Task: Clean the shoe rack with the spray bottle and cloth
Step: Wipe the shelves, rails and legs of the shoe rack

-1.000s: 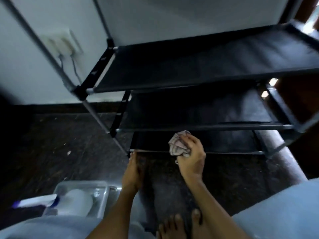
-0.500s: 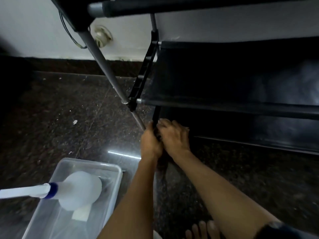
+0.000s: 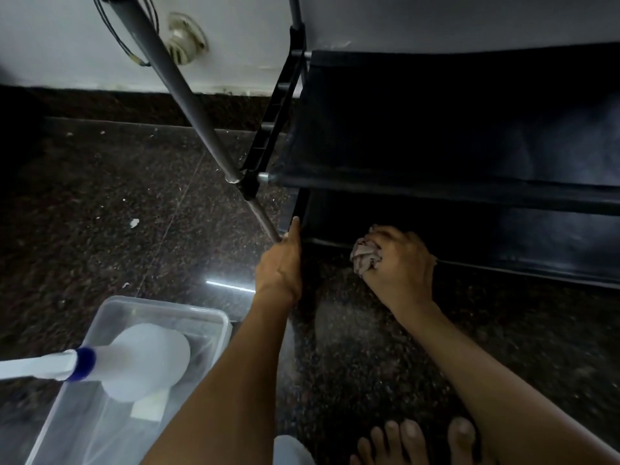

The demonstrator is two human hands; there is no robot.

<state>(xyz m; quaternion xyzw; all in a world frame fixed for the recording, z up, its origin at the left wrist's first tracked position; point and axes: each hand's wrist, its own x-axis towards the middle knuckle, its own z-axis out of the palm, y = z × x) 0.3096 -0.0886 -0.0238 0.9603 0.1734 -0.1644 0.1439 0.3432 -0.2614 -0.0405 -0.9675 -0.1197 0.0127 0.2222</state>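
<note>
Hands worked low at the foot of the shoe rack [image 3: 436, 129], seen from the head camera looking down. The right hand [image 3: 401, 263] was curled tight round a bunched, pale patterned cloth [image 3: 364, 258], pressing it against the front edge of the lowest black shelf, with the cloth poking out on the thumb side. The left hand [image 3: 280, 266] lay against the rack's front left corner, its fingers fairly straight and pointing up along the dark upright, touching the frame where the grey slanted pole [image 3: 188, 105] came down to the floor; whether any finger hooked behind the post could not be told from here. The shelf above stretched dark fabric between a metal bar and a black plastic side piece.

The spray bottle [image 3: 141, 362], white with a blue collar, lay on its side across a clear plastic tub [image 3: 208, 317] on the dark speckled floor [image 3: 100, 196], near the left forearm and well apart from the rack. Its nozzle end ran off the left edge. A pale label-like patch showed beneath the bottle, but no writing on it could be read. Bare toes [image 3: 412, 437] showed at the bottom, and a round fitting [image 3: 184, 38] sat on the white wall behind
</note>
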